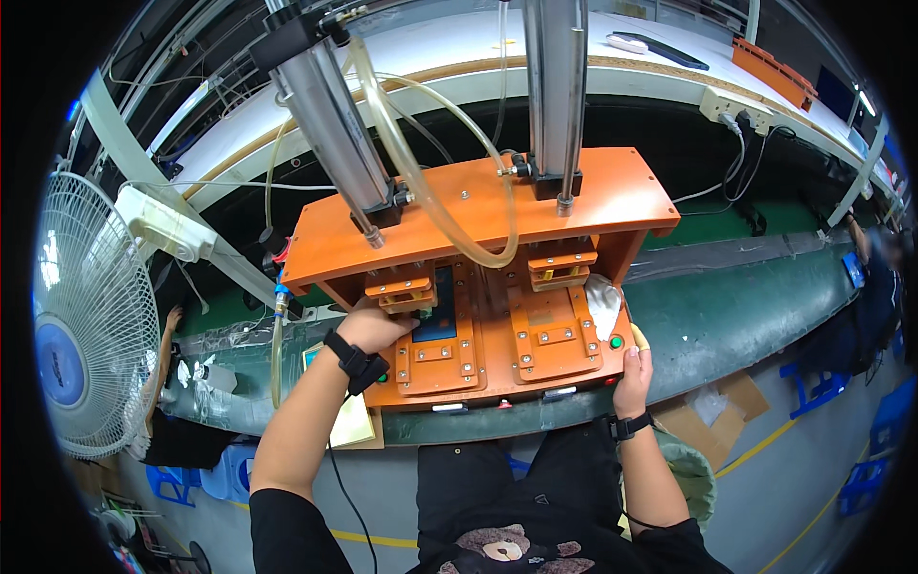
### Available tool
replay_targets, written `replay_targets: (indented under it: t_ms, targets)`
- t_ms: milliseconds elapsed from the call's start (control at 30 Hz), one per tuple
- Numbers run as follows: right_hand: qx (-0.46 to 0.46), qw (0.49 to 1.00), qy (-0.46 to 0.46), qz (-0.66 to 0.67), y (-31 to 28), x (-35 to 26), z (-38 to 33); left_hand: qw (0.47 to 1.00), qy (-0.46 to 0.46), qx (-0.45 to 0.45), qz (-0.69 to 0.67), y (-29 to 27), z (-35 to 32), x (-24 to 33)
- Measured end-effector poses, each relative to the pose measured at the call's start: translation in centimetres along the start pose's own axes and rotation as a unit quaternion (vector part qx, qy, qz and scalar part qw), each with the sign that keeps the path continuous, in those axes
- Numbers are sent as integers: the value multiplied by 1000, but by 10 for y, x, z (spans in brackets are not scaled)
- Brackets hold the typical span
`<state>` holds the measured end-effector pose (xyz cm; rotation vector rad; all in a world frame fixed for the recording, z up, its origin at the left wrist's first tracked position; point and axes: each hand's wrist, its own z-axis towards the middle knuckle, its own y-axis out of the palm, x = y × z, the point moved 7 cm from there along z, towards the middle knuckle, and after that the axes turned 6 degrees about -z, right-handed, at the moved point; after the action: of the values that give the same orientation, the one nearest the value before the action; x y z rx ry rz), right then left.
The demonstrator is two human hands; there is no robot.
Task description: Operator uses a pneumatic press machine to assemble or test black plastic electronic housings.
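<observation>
An orange two-station press [478, 201] stands in front of me on the green bench. My left hand [376, 328] reaches in at its left station, below the orange pressing block [400, 284]. Its fingertips are mostly hidden there, beside a flat dark blue panel [436, 311] lying in the left fixture [438, 368]. Whether they grip the panel cannot be seen. At the press's right side, my right hand [631, 381] is open, fingers pointing up, close to a green button [616, 342]. A yellowish cover shows on one finger. The right fixture [557, 330] has a white cloth [602, 306] beside it.
Two metal cylinders [330, 115] with clear hoses rise above the press. A white fan [91, 316] stands at left. Yellow sheets [354, 421] lie by my left forearm. An open cardboard box [712, 421] sits below at right. Other people work at both sides.
</observation>
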<state>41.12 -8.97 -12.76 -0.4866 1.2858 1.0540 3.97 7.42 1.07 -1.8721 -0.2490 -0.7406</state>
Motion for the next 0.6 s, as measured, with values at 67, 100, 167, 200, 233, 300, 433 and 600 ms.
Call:
replay_targets:
  t_ms: [67, 100, 167, 200, 233, 300, 433, 600]
  targets:
    - [-1, 1000, -3, -15, 1, -1, 0, 996, 64, 67, 1, -1, -11, -10]
    - [2, 1000, -6, -28, 0, -2, -1, 983, 128, 131, 4, -6, -21, -9]
    - [1, 1000, -4, -18, 1, -1, 0, 975, 163, 151, 12, -2, -32, -16]
    - [-2, 1000, -1, -5, 2, 0, 0, 973, 162, 155, -62, -1, -37, -24]
    - [-2, 1000, 0, -6, 2, 1, 1, 965, 160, 158, -135, 1, -42, -30]
    - [-12, 1000, -2, 4, 1, 0, 2, 943, 149, 159, -253, 6, -59, -37]
    - [-20, 1000, 1, 7, -5, -2, 3, 927, 177, 300, -140, 14, -78, -64]
    - [-28, 999, 11, 19, 2, 6, 3, 837, 100, 320, -433, 64, -95, -131]
